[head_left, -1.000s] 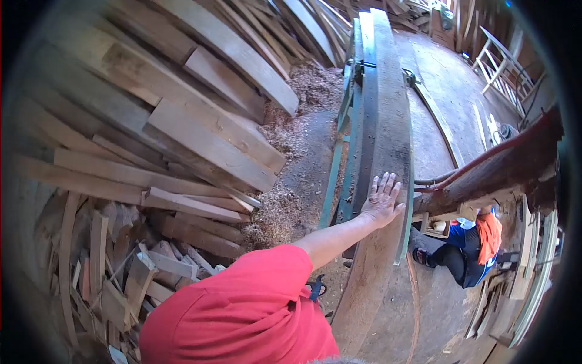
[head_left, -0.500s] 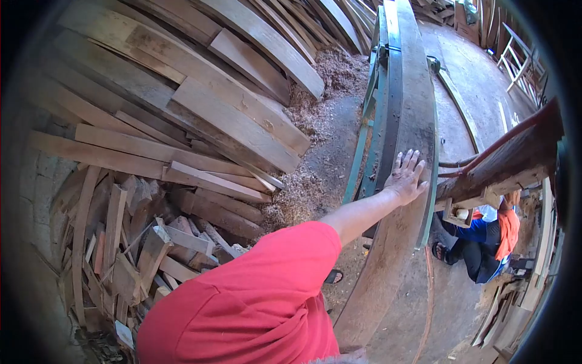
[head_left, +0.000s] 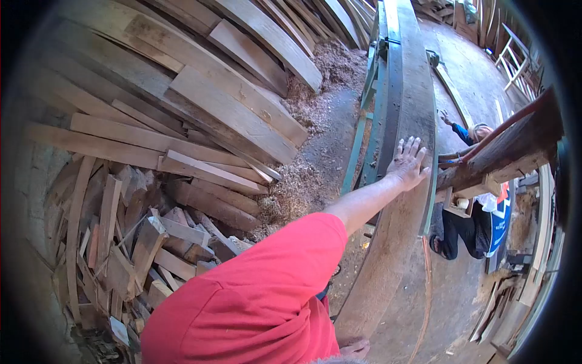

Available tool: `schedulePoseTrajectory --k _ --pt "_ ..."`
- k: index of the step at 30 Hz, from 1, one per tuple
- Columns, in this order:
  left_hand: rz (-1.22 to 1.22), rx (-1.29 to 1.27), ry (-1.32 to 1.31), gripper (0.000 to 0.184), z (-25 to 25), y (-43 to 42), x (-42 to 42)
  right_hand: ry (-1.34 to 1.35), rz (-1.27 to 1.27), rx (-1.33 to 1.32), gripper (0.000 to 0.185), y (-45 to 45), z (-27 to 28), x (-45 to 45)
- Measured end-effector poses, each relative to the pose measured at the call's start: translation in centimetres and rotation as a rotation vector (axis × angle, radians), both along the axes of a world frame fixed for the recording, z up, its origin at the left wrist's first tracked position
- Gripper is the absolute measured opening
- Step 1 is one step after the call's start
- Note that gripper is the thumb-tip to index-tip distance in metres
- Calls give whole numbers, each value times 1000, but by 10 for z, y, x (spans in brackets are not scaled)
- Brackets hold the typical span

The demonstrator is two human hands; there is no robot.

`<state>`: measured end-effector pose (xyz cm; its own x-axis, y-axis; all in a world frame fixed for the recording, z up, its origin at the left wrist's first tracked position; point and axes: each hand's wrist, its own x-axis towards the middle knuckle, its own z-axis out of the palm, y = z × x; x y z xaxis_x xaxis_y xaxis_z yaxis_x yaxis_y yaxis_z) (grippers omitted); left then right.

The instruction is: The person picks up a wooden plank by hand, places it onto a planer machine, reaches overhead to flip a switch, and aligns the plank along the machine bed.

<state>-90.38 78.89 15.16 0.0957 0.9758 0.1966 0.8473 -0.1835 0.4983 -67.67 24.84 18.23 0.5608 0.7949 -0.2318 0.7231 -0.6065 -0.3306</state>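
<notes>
My left hand [head_left: 409, 165] lies flat on a long, wide wooden plank [head_left: 388, 242], its fingers stretched out and apart. The plank runs lengthwise over a green metal machine bed [head_left: 367, 133] and reaches down to the bottom of the view. At the lower edge, part of my right hand [head_left: 355, 347] shows close to the plank's near end; its fingers are too cut off and small to make out.
Stacked boards [head_left: 224, 112] fill the left side, above a heap of offcuts [head_left: 145, 242]. Wood shavings [head_left: 297, 188] cover the floor beside the machine. A dark beam [head_left: 503, 148] crosses at right, with a co-worker [head_left: 479, 224] bending behind it.
The view has shifted, placing the plank and my left hand farther right in it. The co-worker has changed posture, and a head and outstretched arm now show above the beam.
</notes>
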Motion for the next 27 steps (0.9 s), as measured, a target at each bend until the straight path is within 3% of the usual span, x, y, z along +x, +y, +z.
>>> schedulePoseTrajectory --k 19,23,27 --pt "-22 -94 0 76 12 -1 -1 44 119 -18 44 51 -30 4" --pt "21 62 21 70 7 1 2 23 42 3 45 52 -34 -3" --pt "-2 -13 75 77 -3 6 3 16 -43 16 45 52 -40 -13"
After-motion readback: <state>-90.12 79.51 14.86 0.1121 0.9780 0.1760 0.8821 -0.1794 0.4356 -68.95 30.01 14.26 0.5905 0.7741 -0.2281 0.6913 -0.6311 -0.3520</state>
